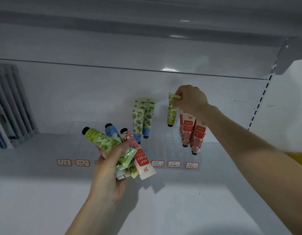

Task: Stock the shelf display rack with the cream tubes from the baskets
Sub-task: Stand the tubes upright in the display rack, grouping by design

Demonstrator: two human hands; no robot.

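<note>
My left hand (109, 167) grips a bunch of cream tubes (123, 146) over the white shelf: green, blue and pink-red ones, black caps pointing up and left. My right hand (191, 99) pinches the crimped end of a green cream tube (171, 114), which hangs cap down over the clear display rack (163, 143). In the rack, blue tubes (142, 119) stand cap down in the middle. Pink-red tubes (192, 133) stand cap down at the right, just below my right wrist. The baskets are out of view.
Red-bordered handwritten labels (174, 164) run along the rack's front edge. A grey ribbed holder with packaged items (9, 106) stands at the shelf's far left. Another shelf (146, 22) hangs overhead, with a slotted upright (260, 102) at the right.
</note>
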